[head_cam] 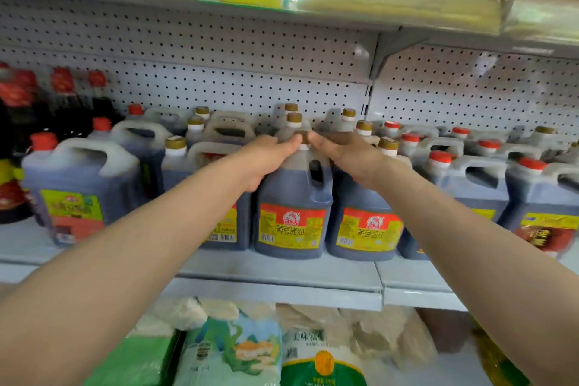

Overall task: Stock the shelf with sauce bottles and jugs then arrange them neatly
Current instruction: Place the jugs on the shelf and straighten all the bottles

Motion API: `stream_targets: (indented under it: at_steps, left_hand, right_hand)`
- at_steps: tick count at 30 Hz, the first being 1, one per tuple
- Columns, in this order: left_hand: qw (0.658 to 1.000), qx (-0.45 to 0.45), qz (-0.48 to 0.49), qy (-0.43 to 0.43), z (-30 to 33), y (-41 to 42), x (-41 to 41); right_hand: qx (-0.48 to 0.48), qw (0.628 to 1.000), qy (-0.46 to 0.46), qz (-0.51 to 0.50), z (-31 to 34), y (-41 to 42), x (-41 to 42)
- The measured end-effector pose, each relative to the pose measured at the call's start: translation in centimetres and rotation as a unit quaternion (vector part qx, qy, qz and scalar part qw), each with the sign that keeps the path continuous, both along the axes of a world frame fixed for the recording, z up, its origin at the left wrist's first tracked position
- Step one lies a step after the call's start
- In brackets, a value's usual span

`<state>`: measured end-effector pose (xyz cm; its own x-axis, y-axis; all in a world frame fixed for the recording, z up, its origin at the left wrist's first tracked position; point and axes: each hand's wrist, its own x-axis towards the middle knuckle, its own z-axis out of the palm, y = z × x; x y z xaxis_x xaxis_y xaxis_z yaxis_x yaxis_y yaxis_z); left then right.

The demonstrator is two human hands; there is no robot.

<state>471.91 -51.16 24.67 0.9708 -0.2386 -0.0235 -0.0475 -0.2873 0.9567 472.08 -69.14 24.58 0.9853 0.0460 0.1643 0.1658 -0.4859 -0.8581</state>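
Note:
A dark soy sauce jug [293, 197] with a red and yellow label stands at the front middle of the shelf [282, 273]. Both my hands reach its top. My left hand [266, 160] lies on the jug's left shoulder with its fingertips at the brown cap. My right hand [344, 153] lies on the right shoulder, fingers pointing at the same cap. The cap is mostly hidden by my fingertips. A matching jug [363, 226] stands right beside it, and another [225, 229] to its left is partly hidden by my left arm.
Several more jugs fill the shelf: red-capped ones at the left [78, 191] and right [539, 204], brown-capped ones behind. Dark bottles with red caps [18, 122] stand at far left. Rice bags [238, 351] lie on the shelf below. An upper shelf [313, 0] overhangs.

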Motion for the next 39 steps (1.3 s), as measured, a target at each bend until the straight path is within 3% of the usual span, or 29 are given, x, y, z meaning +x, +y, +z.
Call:
stream_targets:
  at_steps: [5,12,16,26,39]
  left_hand:
    - [0.996,0.064,0.005,-0.06,-1.1,-0.1,-1.8]
    - [0.998,0.033,0.035,-0.035,-2.7,-0.2,-2.9]
    - [0.997,0.038,0.045,-0.045,-2.8,-0.3,-2.8]
    - [0.995,0.053,0.054,-0.059,-2.9,-0.5,-2.7]
    - [0.992,0.064,0.08,-0.073,-3.1,-1.1,-2.7]
  right_hand:
    - [0.011,0.999,-0.007,0.051,-1.7,0.3,-2.3]
    - [0.069,0.996,-0.047,0.009,-4.7,1.3,-3.5]
    - [0.057,0.997,-0.032,-0.041,-7.0,2.0,-5.5]
    - [-0.012,0.99,-0.13,-0.043,-13.5,1.2,-6.1]
    - [-0.07,0.971,-0.179,-0.144,-14.2,1.7,-5.8]
